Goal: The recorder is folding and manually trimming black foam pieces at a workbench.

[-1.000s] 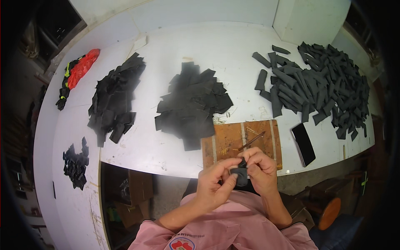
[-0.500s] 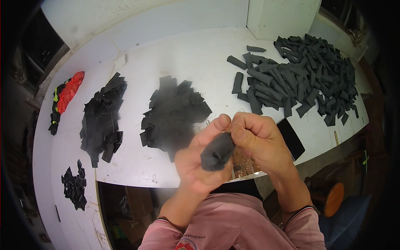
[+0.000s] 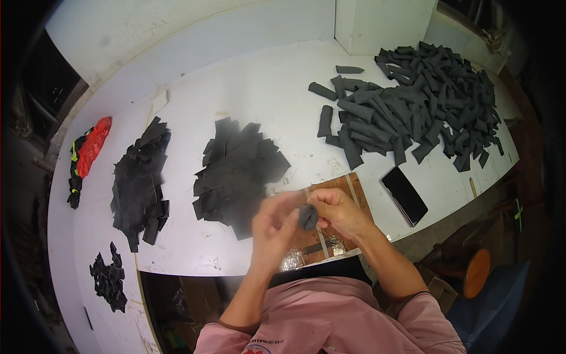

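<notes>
A small dark grey fabric tube [image 3: 307, 218] is held between my two hands, its open, folded end facing up. My left hand [image 3: 273, 219] is closed round its left side, with the thumb along it and the fingers partly blurred. On the other side my right hand [image 3: 341, 213] pinches the tube's edge between thumb and fingertips. Both hands are above a brown board with tape strips [image 3: 359, 190] at the table's near edge. To their left lies a heap of flat black fabric pieces [image 3: 236, 171].
Many similar dark tubes form a large pile [image 3: 407, 112] at the far right. A black phone [image 3: 405, 196] lies right of the board. Leftward are another fabric heap [image 3: 140, 183], a small heap of black scraps [image 3: 109, 280] and a red plastic bag [image 3: 94, 147] on the white table [image 3: 194, 76].
Both hands have come down toward the board, carrying the fabric tube, and look smaller. More of the board and the phone shows. The tube's end now faces up more rounded; the view has shifted slightly.
</notes>
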`<state>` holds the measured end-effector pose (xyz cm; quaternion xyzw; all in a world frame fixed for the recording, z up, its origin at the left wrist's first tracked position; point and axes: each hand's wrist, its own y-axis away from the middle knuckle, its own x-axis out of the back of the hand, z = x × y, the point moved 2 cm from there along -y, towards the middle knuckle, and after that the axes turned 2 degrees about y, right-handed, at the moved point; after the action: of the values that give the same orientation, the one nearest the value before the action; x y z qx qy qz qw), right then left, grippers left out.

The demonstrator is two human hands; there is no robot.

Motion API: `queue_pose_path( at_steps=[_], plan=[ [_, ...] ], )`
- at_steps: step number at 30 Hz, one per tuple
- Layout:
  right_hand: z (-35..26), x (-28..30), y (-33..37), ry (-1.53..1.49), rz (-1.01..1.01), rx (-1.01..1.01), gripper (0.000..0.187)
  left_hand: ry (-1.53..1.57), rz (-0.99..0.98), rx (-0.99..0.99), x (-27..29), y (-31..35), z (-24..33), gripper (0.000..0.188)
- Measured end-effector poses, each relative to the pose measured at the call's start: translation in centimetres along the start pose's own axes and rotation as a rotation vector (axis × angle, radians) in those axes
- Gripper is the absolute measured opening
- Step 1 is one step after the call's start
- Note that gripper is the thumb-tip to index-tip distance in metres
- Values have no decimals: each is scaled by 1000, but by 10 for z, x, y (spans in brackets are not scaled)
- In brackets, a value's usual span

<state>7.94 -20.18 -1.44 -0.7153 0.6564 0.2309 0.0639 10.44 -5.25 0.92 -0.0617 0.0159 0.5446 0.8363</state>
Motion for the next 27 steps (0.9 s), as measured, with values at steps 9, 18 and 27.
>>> queue_pose_path(
  at_steps=[9, 18, 27],
  plan=[
    [-67, -34, 39, 1016, 220, 850, 27, 122, -82, -384, -7, -2, 36, 11],
    [-35, -18, 31, 1417, 93, 756, 15, 413, -31, -146, -16, 7, 21, 18],
    [-10, -4, 24, 1213, 137, 856, 12, -65, -169, -160, -27, -13, 28, 12]
  ],
)
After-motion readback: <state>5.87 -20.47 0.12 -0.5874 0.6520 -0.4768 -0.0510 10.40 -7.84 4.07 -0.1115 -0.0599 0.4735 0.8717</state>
